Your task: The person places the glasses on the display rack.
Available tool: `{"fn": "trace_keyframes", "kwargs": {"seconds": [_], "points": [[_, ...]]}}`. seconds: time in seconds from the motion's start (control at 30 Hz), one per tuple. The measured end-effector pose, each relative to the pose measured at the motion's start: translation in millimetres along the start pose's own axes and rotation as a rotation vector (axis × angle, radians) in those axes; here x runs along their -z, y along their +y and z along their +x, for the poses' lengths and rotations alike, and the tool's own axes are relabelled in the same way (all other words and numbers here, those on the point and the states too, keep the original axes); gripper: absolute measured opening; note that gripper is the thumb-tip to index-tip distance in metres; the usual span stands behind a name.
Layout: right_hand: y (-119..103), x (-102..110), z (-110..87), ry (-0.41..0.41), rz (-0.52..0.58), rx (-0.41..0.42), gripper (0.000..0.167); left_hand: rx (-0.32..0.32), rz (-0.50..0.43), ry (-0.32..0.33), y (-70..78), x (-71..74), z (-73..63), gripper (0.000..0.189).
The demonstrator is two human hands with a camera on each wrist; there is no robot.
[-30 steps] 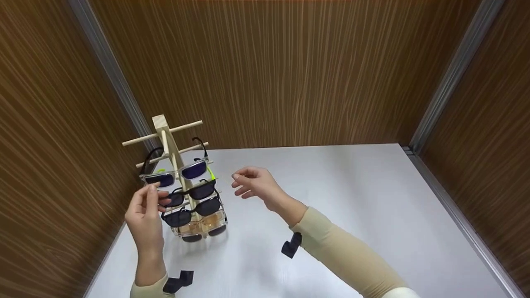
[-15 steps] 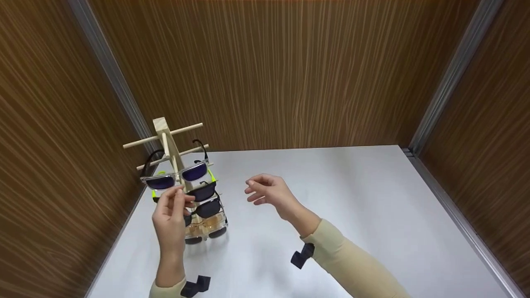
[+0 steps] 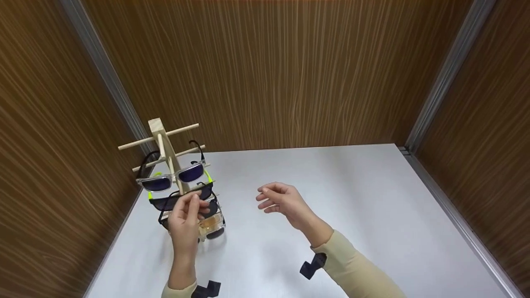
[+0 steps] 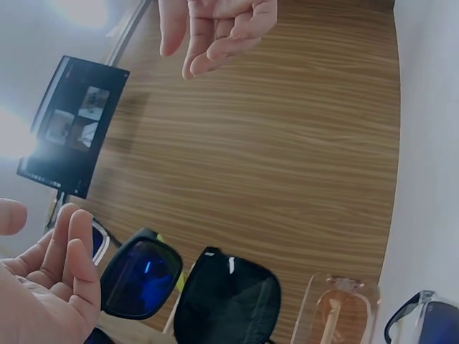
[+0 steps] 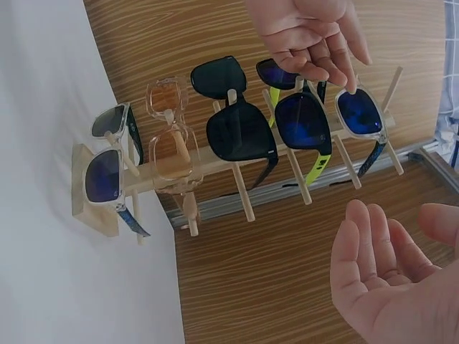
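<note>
A wooden eyewear stand (image 3: 156,126) holds several pairs of sunglasses on its pegs. Highest hang clear-framed sunglasses (image 3: 191,173) with blue lenses; below them come black sunglasses with neon yellow temples (image 5: 305,122), plain black sunglasses (image 5: 240,130), peach transparent sunglasses (image 5: 174,150) and clear-framed sunglasses (image 5: 104,175) lowest. My left hand (image 3: 186,219) is in front of the middle pairs, fingers loosely bent, holding nothing; it hides part of them in the head view. To the right of the stand, my right hand (image 3: 290,205) hovers over the table with relaxed fingers and nothing in them.
The white tabletop (image 3: 331,186) reaches back to a brown wood-grain wall (image 3: 281,74), with similar panels and metal rails on both sides. A dark screen (image 4: 75,125) shows in the left wrist view. Black camera mounts (image 3: 313,265) sit on the wrists.
My left hand has moved right across the front of the sunglasses. The right hand has drawn away to the right and slightly down. The sunglasses stay on the stand.
</note>
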State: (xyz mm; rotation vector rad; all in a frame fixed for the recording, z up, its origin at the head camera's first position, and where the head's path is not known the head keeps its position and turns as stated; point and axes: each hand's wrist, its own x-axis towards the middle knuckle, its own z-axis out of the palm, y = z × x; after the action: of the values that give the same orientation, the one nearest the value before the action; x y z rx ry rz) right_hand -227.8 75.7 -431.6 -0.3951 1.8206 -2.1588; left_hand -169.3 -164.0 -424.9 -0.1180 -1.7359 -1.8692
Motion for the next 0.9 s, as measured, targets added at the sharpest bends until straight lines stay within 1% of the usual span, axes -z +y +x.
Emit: {"fn": "trace_keyframes", "kwargs": {"seconds": [0.13,0.33,0.53,0.77,0.9], "points": [[10,8,-4.9,0.012,0.022,-0.010,0.030,0.050,-0.005,-0.018,-7.0,-5.2,-5.6,0.025],[20,19,-11.5,0.040,0.042,-0.023,0.031,0.076,-0.049,-0.068,-19.6,-15.1,-12.1,0.023],[33,31,-18.3,0.073,0.066,-0.045,0.035,0.096,-0.006,-0.100,-30.5,-25.4,-19.2,0.023],[48,44,-26.2,0.125,0.083,-0.078,0.039,0.150,-0.007,-0.160,-44.1,-36.3,-29.1,0.020],[56,51,-31.7,0.153,0.097,-0.085,0.038,0.184,-0.007,-0.180,-51.0,-42.1,-34.0,0.020]]}}
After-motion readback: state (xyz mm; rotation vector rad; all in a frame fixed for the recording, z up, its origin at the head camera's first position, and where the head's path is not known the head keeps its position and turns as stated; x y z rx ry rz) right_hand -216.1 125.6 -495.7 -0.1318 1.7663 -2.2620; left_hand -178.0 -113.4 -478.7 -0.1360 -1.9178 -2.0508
